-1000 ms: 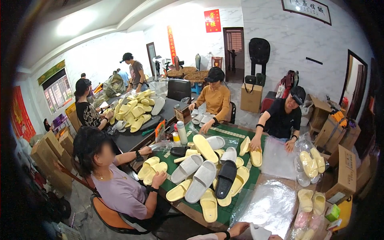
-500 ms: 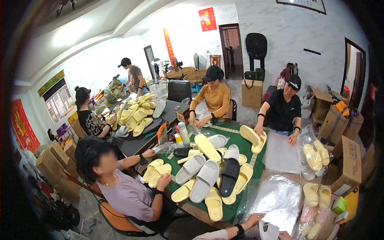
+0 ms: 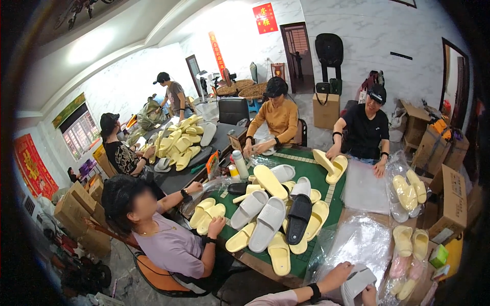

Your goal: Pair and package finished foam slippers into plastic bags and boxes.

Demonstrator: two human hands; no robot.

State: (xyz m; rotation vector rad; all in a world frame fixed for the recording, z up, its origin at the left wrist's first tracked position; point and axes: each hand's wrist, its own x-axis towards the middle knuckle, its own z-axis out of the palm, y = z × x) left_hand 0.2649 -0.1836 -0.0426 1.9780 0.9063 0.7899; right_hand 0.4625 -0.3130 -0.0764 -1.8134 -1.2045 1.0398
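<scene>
At the lower edge my left hand (image 3: pixel 335 275) lies over the stack of clear plastic bags (image 3: pixel 357 242). Its fingers are drawn together at the bags, and what they pinch, if anything, I cannot make out. Just right of it is a pair of light grey slippers (image 3: pixel 356 283). My right hand (image 3: pixel 368 295), partly cut off by the frame's edge, grips these slippers from the right. Ahead, a heap of yellow, grey and black slippers (image 3: pixel 269 217) covers part of the green table (image 3: pixel 319 176).
Bagged slippers (image 3: pixel 408 194) and yellow and pink slippers (image 3: pixel 402 265) lie along the right, beside an open carton (image 3: pixel 449 204). Co-workers sit round the table: one in lilac (image 3: pixel 168 245), one in orange (image 3: pixel 279 120), one in black (image 3: pixel 365 132). Another bag stack (image 3: pixel 365 188) lies ahead.
The grey slippers have come further up into view with my right hand. My left hand has shifted slightly up and right. The whole view has tilted a little.
</scene>
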